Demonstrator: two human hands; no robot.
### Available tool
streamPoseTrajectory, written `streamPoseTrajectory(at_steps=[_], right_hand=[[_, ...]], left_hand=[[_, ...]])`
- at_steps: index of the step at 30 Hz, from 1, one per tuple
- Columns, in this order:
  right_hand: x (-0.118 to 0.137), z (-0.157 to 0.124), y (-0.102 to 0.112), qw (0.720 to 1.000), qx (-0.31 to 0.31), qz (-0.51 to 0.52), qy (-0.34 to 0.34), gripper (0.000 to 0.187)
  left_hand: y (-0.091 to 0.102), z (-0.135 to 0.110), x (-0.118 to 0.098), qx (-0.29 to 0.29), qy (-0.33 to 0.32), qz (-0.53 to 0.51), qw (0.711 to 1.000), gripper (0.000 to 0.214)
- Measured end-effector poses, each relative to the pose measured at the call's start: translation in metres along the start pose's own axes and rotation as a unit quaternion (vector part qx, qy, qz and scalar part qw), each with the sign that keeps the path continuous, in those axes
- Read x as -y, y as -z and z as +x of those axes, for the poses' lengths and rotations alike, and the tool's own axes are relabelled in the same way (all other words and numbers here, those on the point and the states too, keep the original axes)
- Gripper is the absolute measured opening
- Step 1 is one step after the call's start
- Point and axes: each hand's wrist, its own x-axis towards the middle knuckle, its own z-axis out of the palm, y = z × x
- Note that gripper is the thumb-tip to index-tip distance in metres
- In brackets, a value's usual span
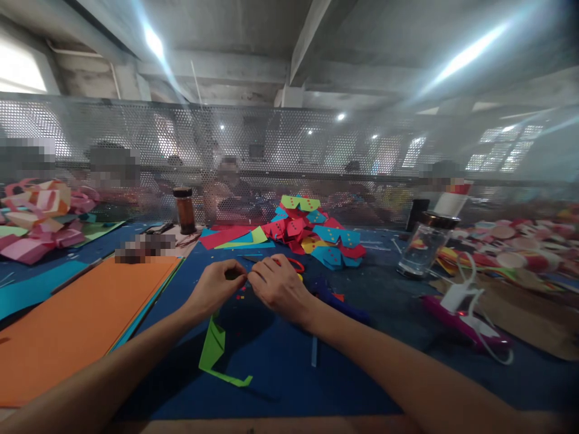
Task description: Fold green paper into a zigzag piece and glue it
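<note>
My left hand (pixel 216 286) and my right hand (pixel 281 287) meet over the blue tabletop, fingertips pinched together. Whatever they hold is too small or hidden to make out. Just below my left hand lies a folded strip of bright green paper (pixel 213 343), its upper end hidden by the hand. Tiny coloured paper bits (pixel 241 295) are scattered under the fingertips. Behind my right hand shows a red scissor handle (pixel 297 265), the rest partly covered. To the right of that hand lies a blue tool like a glue gun (pixel 339 301), partly hidden by my forearm.
Orange paper sheets (pixel 90 319) are stacked at left. Ahead is a pile of dotted folded paper pieces (pixel 312 232). A brown jar (pixel 184 211), a clear glass bottle (pixel 423 244) and a magenta power strip (pixel 470 322) stand around. A perforated metal screen (pixel 253 132) crosses behind, with people beyond.
</note>
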Motion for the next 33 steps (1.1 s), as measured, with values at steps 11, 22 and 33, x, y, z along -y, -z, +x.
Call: streamPoseTrajectory(at_steps=[11, 22, 33], right_hand=[[0.0006, 0.0003, 0.0017, 1.000, 0.017, -0.002, -0.004, 0.021], [0.0018, 0.0015, 0.0029, 1.000, 0.007, 0.020, -0.023, 0.019], [0.0006, 0.0034, -0.0046, 0.833, -0.002, 0.445, -0.329, 0.015]], left_hand=[[-0.0004, 0.0001, -0.0008, 0.000, -0.001, -0.010, 1.000, 0.012], [0.0000, -0.0006, -0.0028, 0.001, -0.004, -0.013, 1.000, 0.015], [0.0007, -0.0019, -0.0064, -0.011, -0.023, -0.010, 1.000, 0.014]])
